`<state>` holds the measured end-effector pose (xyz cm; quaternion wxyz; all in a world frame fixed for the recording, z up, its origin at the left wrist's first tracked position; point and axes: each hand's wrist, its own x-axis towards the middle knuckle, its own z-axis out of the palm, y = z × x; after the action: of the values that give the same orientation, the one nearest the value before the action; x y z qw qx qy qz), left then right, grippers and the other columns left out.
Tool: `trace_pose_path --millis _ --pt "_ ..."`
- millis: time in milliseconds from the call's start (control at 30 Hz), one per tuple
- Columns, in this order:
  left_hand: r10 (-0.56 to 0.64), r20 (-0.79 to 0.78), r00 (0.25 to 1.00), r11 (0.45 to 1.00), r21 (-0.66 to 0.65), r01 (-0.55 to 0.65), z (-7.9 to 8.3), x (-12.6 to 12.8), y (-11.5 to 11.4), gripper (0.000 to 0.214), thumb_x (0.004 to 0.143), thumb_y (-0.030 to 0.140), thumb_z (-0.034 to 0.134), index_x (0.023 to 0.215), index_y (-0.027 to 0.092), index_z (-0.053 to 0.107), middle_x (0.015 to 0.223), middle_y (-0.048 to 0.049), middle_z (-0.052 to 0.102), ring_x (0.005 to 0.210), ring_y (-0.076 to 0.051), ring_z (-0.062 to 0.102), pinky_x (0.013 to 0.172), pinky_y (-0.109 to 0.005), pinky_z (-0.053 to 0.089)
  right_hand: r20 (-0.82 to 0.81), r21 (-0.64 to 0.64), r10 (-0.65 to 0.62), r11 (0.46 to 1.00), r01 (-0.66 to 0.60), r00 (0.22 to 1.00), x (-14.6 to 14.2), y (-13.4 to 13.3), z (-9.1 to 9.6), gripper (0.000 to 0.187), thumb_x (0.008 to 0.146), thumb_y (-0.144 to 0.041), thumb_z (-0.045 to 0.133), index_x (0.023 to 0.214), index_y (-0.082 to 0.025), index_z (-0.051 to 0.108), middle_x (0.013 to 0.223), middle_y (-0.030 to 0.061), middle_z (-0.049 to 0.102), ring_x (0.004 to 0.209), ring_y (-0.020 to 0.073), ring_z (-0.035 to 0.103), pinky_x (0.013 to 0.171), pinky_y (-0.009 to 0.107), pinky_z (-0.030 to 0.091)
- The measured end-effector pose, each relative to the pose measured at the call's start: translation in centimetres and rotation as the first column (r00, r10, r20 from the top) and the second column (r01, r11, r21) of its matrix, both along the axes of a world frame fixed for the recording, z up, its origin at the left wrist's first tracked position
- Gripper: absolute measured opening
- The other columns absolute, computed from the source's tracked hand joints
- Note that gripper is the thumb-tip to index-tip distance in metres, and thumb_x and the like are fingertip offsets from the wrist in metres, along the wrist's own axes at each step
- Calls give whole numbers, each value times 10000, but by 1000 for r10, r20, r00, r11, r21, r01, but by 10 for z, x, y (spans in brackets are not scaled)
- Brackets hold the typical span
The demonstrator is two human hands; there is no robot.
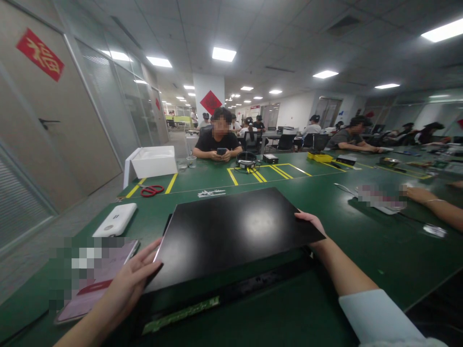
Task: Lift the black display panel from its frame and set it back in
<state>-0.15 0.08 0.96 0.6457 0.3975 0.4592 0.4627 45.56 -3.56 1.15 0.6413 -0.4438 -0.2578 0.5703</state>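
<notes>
A flat, glossy black panel (220, 231) is held tilted above the green table, with ceiling lights reflected in its surface. My left hand (128, 277) is closed on its left edge, thumb toward the near corner. My right hand (313, 226) grips the right edge, thumb on top and the other fingers hidden. Below the panel's near side lies a dark strip (249, 285), with a green circuit-board-like strip (184, 313) near it; how they join the panel is unclear. A phone-like pink object (94, 284), partly pixelated, lies beside my left hand.
On the green table (361, 270) are a white power bank (115, 219), red-handled scissors (152, 191), small white pieces (211, 193) and a white foam box (154, 161). A person (217, 140) sits opposite with a phone. Another person's arm (441, 207) reaches in at right.
</notes>
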Motion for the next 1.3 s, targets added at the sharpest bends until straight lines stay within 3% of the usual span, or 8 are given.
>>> trace_pose_path --millis 267,367,533,800,1067,1167,1300 --pt "16 -58 998 999 -38 -19 4 -2 1 753 601 306 805 1314 279 561 1237 -94 706 1051 -362 690 815 -429 600 183 -86 163 985 -150 969 11 9 -11 422 641 -150 639 1057 -185 699 859 48 770 713 227 720 684 335 548" --pt "26 -44 999 999 -20 -27 2 -2 1 812 593 276 803 1355 276 525 1271 -87 687 1079 -361 676 827 -436 601 235 -103 124 989 -102 964 8 11 -12 322 624 -151 655 936 -180 725 819 43 769 753 226 724 744 332 541" --pt "1 -13 1000 1000 6 -1 3 1 -2 794 587 252 791 1341 285 544 1256 -78 694 1110 -365 659 858 -468 590 278 -9 75 997 -76 958 -1 8 -11 250 630 -173 650 863 -181 739 902 49 771 875 224 714 833 324 515" --pt "16 12 1000 1000 17 -16 0 -1 -2 700 570 190 775 1239 275 585 1244 -64 693 1097 -344 663 854 -427 579 308 -31 29 999 -21 951 1 13 -22 213 629 -127 678 825 -178 744 890 59 770 839 218 714 783 305 527" --pt "84 -66 994 996 8 -83 3 3 -6 591 526 153 652 1102 252 563 901 -5 737 799 -288 720 635 -367 568 329 -29 -35 998 47 944 2 17 -27 212 614 -109 716 814 -171 752 853 60 770 839 204 717 776 284 543" --pt "136 -75 988 990 35 -133 1 1 -2 514 470 131 602 969 248 557 731 32 688 698 -264 694 565 -321 526 340 -56 -11 998 32 940 5 19 -30 227 637 -107 723 854 -163 754 850 70 767 793 194 717 677 262 558" --pt "172 -71 983 985 47 -168 -6 -3 4 474 435 141 574 895 249 544 674 42 652 703 -269 669 561 -314 497 315 -77 8 997 17 949 6 19 -31 279 661 -87 722 936 -124 748 808 97 759 639 150 691 543 203 530"
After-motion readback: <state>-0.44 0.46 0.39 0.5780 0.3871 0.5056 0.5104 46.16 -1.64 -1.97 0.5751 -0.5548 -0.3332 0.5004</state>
